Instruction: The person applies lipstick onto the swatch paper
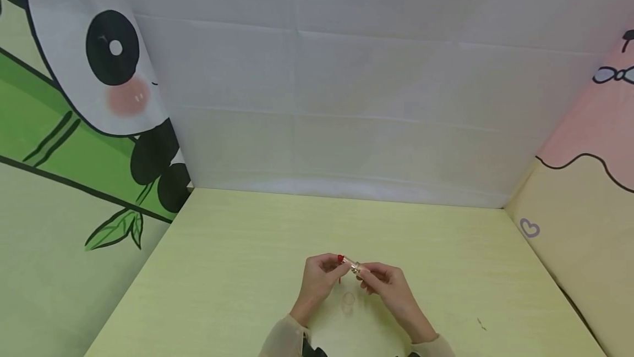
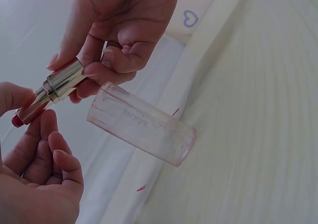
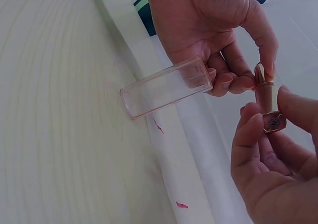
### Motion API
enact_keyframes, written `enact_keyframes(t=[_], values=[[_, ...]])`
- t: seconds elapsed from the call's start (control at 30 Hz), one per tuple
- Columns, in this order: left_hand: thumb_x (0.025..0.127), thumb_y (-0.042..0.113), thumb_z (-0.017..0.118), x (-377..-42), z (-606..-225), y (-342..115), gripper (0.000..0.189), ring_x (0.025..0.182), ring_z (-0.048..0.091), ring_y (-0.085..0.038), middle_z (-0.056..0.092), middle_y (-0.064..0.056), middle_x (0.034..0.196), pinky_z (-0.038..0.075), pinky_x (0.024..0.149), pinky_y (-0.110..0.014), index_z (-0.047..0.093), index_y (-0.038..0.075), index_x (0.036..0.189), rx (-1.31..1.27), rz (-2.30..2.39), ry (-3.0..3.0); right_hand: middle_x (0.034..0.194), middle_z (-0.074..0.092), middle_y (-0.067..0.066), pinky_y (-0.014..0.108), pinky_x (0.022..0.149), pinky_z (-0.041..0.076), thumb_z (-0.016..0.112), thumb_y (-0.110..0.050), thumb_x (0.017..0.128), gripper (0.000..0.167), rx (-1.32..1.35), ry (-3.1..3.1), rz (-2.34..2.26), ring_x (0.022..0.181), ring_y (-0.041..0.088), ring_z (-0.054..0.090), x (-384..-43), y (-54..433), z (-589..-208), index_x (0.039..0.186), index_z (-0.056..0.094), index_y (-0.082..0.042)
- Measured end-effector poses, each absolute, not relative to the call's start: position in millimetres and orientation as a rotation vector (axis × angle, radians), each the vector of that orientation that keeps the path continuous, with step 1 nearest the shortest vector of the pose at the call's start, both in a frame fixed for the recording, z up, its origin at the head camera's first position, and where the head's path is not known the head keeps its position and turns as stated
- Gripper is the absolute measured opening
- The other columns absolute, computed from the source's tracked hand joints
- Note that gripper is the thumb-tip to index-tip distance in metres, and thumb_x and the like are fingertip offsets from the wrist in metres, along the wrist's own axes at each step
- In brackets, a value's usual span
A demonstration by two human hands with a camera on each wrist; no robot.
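A lipstick (image 1: 351,264) in a gold tube, its red tip exposed, is held between both hands above the table. The left hand (image 1: 319,280) pinches the tube near the red end between thumb and fingers. Gripping the gold base (image 2: 69,77) from the other side is the right hand (image 1: 391,288), and the base's end label (image 3: 273,122) faces the right wrist camera. Below the hands, a clear, pink-tinted cap (image 3: 166,88) stands on the table, with faint lettering visible in the left wrist view.
The pale yellow wood-grain table (image 1: 247,247) meets a white back wall. Small red marks (image 2: 141,187) lie on the table beyond the cap, and a thin brownish mark (image 1: 481,324) is to the right. Cartoon-printed panels (image 1: 99,87) border both sides.
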State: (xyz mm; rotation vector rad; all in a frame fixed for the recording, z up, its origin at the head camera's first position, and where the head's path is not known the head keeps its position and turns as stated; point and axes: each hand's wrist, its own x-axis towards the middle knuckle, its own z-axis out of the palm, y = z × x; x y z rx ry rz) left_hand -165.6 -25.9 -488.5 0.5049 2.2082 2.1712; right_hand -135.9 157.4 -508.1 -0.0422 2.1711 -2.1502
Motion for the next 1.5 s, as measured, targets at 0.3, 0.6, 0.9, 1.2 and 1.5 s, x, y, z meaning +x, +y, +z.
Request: enact_keyframes(t=[0.3, 0.6, 0.9, 1.2, 1.5], values=[[0.083, 0.004, 0.072, -168, -490, -27, 0.01, 0.057, 0.05, -0.008, 0.066, -0.012, 0.075, 0.038, 0.051, -0.019, 0.071, -0.006, 0.086, 0.553, 2.189, 2.161, 0.095, 0.067, 0.02, 0.03, 0.065, 0.053, 0.075, -0.009, 0.083, 0.025, -0.037, 2.321, -2.155, 0.078, 0.022, 0.066, -136, 155, -507, 0.102, 0.068, 0.005], [0.083, 0.001, 0.072, -168, -491, -26, 0.011, 0.056, 0.051, -0.008, 0.066, -0.016, 0.077, 0.039, 0.051, -0.019, 0.07, -0.009, 0.087, 0.558, 2.213, 2.119, 0.098, 0.067, 0.018, 0.034, 0.073, 0.054, 0.077, 0.005, 0.076, 0.027, -0.144, 2.383, -2.252, 0.084, 0.024, 0.067, -138, 157, -514, 0.101, 0.068, 0.007], [0.083, 0.002, 0.072, -168, -491, -27, 0.014, 0.059, 0.054, -0.008, 0.068, -0.016, 0.081, 0.04, 0.051, -0.018, 0.07, -0.01, 0.09, 0.577, 2.225, 2.094, 0.094, 0.068, 0.021, 0.029, 0.063, 0.051, 0.065, -0.024, 0.092, 0.032, -0.014, 2.312, -2.108, 0.072, 0.022, 0.064, -134, 155, -506, 0.109, 0.067, 0.003], [0.083, 0.001, 0.072, -166, -490, -26, 0.012, 0.059, 0.054, -0.008, 0.068, -0.016, 0.08, 0.043, 0.053, -0.019, 0.069, -0.009, 0.088, 0.613, 2.225, 2.082, 0.09, 0.065, 0.026, 0.027, 0.063, 0.05, 0.061, -0.026, 0.095, 0.033, -0.015, 2.231, -2.134, 0.071, 0.018, 0.06, -133, 156, -504, 0.101, 0.068, 0.006], [0.083, -0.001, 0.071, -165, -488, -25, 0.012, 0.061, 0.054, -0.007, 0.067, -0.019, 0.081, 0.044, 0.055, -0.018, 0.069, -0.011, 0.089, 0.564, 2.223, 2.057, 0.094, 0.065, 0.026, 0.028, 0.065, 0.051, 0.067, -0.021, 0.091, 0.031, 0.023, 2.184, -2.203, 0.072, 0.017, 0.062, -134, 157, -503, 0.101, 0.067, 0.008]])
